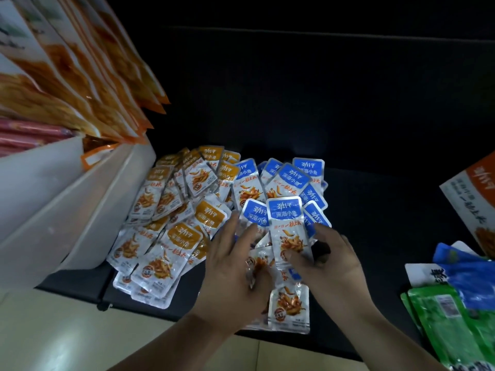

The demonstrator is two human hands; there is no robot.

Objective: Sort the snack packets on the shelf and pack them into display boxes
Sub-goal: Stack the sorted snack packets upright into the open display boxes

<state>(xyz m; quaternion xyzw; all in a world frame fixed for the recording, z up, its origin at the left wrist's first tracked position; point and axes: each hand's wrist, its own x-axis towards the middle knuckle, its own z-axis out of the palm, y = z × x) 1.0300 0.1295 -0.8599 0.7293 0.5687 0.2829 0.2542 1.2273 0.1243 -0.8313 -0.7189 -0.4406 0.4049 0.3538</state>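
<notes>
Over the near side of the packet pile [176,236], both my hands are down among the blue-topped packets.
My right hand [332,261] pinches one blue-topped packet [285,223], thumb [290,255] pressed on its front and forefinger curled along its right edge; my other fingers are hidden behind it. My left hand [233,274] lies just left of that packet, fingers [232,223] nearly straight and spread, flat on the pile; its thumb is tucked out of sight. Just left of the pile, beside its orange-topped half, stands a white display box [67,204]. Open black shelf [375,196] runs behind and right of the pile. Far right of the pile, a printed box [471,199] is cut off by the frame, with green packets [439,314] nearer me.
</notes>
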